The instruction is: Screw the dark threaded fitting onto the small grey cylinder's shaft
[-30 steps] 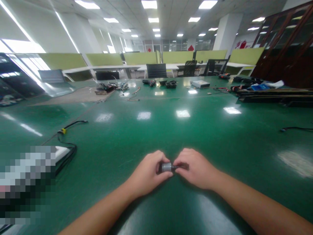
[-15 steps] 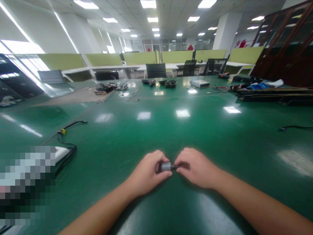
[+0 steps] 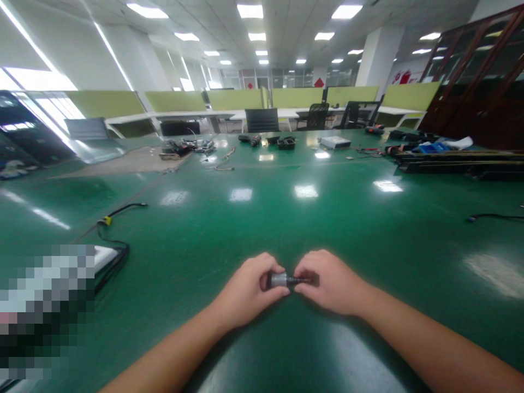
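Your left hand (image 3: 251, 287), cylinder's 9 o'clock: half-curled, gripping the grey cylinder (image 3: 279, 279). Cylinder, your 12 o'clock, over the green surface (image 3: 204, 229): likely light, rigid, smooth; hold it around the sides. Dark shaft (image 3: 291, 280), cylinder's 3 o'clock: slim, probably stiff. Your right hand (image 3: 327, 284), 3 o'clock: nearly closed, pinching the shaft.

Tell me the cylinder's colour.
The cylinder in the left hand is mostly silvery grey, best seen in the head view.
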{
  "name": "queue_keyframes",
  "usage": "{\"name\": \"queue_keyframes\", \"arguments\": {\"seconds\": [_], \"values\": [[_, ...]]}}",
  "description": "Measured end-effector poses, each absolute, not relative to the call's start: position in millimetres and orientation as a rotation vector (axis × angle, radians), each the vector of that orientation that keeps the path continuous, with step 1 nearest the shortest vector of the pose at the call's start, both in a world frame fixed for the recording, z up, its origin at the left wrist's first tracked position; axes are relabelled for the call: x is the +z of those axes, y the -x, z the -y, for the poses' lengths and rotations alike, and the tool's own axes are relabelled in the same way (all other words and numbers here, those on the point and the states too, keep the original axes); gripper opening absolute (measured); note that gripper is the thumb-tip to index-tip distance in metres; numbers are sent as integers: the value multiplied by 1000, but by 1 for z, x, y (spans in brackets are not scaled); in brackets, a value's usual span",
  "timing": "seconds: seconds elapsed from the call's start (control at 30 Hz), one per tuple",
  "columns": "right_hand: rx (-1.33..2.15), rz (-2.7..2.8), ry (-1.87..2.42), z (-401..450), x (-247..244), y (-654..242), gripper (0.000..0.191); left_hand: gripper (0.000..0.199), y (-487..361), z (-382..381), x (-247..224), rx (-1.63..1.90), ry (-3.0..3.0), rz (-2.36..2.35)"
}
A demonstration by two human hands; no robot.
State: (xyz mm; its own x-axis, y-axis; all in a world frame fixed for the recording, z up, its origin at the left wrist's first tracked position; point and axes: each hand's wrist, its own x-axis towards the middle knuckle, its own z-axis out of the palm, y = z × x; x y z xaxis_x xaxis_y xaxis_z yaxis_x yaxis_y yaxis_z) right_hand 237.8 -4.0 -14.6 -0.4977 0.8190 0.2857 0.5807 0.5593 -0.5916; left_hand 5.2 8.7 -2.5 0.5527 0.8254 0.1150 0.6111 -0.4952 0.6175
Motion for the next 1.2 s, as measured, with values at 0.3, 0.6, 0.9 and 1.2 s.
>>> {"name": "queue_keyframes", "arguments": {"seconds": [0.3,0.6,0.9,1.2], "values": [[551,2277,1138,2,-18,-238,8,22,-6,-8,-2,553,-2267,-1159],[563,2279,1143,3,-13,-241,9,22,-5,-9,-3,536,-2274,-1164],[565,2287,1161,3,-13,-242,9,22,-5,-8,-2,547,-2264,-1160],[573,2282,1141,3,-11,-246,9,22,-5,-8,-1,543,-2261,-1165]]}}
